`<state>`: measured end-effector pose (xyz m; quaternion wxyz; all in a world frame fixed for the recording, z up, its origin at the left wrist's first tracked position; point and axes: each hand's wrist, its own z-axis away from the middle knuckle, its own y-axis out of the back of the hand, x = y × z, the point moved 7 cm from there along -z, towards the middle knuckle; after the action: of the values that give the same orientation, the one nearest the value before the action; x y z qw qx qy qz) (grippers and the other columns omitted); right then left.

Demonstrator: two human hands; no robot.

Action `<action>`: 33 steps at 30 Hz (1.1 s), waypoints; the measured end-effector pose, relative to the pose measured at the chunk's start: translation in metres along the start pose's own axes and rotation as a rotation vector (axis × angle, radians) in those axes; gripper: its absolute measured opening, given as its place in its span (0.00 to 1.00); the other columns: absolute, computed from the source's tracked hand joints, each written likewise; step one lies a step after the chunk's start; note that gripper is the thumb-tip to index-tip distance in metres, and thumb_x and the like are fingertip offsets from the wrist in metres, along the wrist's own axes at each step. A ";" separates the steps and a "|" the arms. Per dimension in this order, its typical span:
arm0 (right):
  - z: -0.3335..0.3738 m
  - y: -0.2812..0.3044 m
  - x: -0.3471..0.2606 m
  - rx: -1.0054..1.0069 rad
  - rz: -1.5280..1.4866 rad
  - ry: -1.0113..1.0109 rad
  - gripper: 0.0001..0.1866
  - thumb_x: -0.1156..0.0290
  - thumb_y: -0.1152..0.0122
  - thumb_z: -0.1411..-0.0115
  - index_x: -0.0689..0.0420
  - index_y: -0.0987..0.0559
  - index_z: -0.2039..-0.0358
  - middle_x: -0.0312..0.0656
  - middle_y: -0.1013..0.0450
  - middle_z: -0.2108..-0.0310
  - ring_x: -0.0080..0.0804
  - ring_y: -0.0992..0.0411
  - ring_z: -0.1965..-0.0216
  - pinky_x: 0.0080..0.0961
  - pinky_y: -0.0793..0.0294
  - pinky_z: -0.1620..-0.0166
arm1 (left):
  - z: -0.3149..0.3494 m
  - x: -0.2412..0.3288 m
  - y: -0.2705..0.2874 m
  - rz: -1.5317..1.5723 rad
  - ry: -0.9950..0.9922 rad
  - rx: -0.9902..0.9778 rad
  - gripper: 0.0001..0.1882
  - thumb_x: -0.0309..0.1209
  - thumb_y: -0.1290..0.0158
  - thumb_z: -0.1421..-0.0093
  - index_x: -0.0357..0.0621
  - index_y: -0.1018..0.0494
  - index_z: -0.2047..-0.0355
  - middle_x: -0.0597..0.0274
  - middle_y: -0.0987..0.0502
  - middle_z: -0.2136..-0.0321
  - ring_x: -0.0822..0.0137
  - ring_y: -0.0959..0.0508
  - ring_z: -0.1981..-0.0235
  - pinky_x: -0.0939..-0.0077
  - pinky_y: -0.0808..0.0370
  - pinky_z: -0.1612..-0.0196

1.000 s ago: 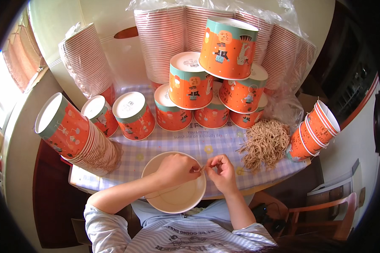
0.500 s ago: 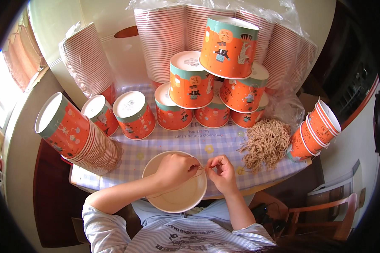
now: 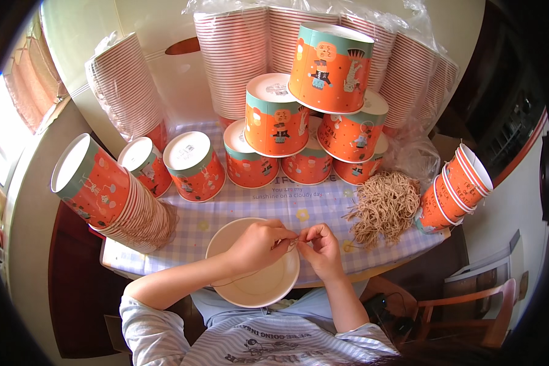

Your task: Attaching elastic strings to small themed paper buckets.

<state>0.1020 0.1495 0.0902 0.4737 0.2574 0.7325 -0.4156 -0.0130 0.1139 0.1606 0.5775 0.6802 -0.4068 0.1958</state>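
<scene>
A thin tan string [image 3: 233,281] is pinched between the fingertips of both hands, just above the right rim of an open white-lined paper bucket [image 3: 265,289] by the table's front edge. My left hand [image 3: 257,245] reaches over the bucket, its fingers closed on the string. Close beside it, my right hand [image 3: 321,251] pinches the string from the other side, thumb against index finger. One length of string trails left across the bucket's opening. How the string is looped at the fingertips is too small to make out. A tangled pile of tan strings [image 3: 384,210] lies right of my right hand.
Upturned orange-and-green paper buckets [image 3: 277,125] form a pyramid behind my hands. More upturned buckets [image 3: 195,171] stand to the left, beside a leaning stack [image 3: 137,219]. Nested buckets [image 3: 448,198] tilt at the right edge. Tall plastic-wrapped stacks [image 3: 232,64] line the back.
My left fingers have stretched to the right and now meet my right fingertips. My right hand has shifted only slightly; the bucket and pile look the same.
</scene>
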 end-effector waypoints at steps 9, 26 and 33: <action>0.000 0.001 0.000 0.017 0.076 0.025 0.11 0.81 0.42 0.51 0.55 0.35 0.73 0.36 0.32 0.69 0.20 0.35 0.66 0.19 0.37 0.59 | 0.000 -0.009 -0.003 0.084 0.115 -0.057 0.08 0.26 0.47 0.51 0.38 0.24 0.70 0.55 0.23 0.76 0.65 0.24 0.77 0.76 0.28 0.73; -0.002 -0.009 -0.033 -0.033 0.676 0.289 0.10 0.81 0.40 0.58 0.56 0.31 0.75 0.37 0.31 0.75 0.30 0.32 0.70 0.23 0.36 0.61 | 0.000 -0.015 -0.006 0.108 0.143 -0.115 0.07 0.27 0.49 0.51 0.39 0.24 0.72 0.54 0.25 0.75 0.60 0.25 0.73 0.72 0.29 0.69; 0.011 -0.021 -0.058 -0.015 0.930 0.564 0.09 0.78 0.38 0.61 0.54 0.29 0.78 0.35 0.34 0.79 0.32 0.35 0.73 0.29 0.39 0.64 | 0.001 -0.026 -0.012 0.269 0.261 -0.149 0.08 0.28 0.49 0.49 0.37 0.25 0.72 0.55 0.24 0.76 0.66 0.24 0.75 0.74 0.29 0.70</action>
<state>0.1151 0.1305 0.1486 0.3944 0.6524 0.6431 -0.0719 -0.0189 0.1214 0.1339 0.6427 0.5441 -0.4291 0.3268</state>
